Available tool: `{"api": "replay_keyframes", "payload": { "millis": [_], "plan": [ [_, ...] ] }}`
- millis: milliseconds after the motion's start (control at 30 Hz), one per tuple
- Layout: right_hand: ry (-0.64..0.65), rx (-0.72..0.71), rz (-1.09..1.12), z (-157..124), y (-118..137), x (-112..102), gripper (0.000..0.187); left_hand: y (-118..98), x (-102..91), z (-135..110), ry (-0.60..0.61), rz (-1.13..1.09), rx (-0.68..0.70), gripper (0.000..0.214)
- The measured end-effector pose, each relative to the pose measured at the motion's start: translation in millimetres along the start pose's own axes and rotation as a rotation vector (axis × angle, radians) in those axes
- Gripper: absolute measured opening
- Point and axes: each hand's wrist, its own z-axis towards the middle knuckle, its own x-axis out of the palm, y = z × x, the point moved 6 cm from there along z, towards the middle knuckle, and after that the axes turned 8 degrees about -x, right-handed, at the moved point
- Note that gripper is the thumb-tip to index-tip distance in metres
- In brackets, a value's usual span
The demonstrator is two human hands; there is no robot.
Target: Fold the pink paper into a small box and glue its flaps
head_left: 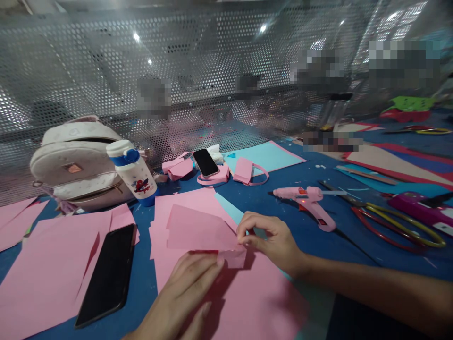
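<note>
My right hand (pixel 274 238) pinches the right corner of a folded pink paper piece (pixel 201 229) between thumb and fingertips. My left hand (pixel 187 288) lies beside its near edge with fingers stretched out, the fingertips touching the small folded flap. Its thumb hangs apart, below the other fingers. Under both hands spreads a stack of pink paper sheets (pixel 184 196), with a light blue sheet (pixel 228 208) showing at its right edge. To the right of my right hand lies a pink hot glue gun (pixel 307 198), a small orange light glowing on it.
A black phone (pixel 108 274) rests by more pink sheets (pixel 46 264) at left. Behind stand a white backpack (pixel 81 163) and water bottle (pixel 132 172), near small pink paper bags (pixel 244 171) and another phone (pixel 205 162). Scissors (pixel 399 222) lie right, before a perforated metal screen (pixel 198 71).
</note>
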Motion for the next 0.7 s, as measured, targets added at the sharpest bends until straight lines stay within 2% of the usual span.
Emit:
{"api": "replay_keyframes", "payload": {
  "millis": [700],
  "plan": [
    [-0.027, -0.009, -0.001, 0.6, -1.8, -2.2, 0.021, 2.8, 0.8, -2.9, 0.012, -0.002, -0.042, 0.054]
  ]
}}
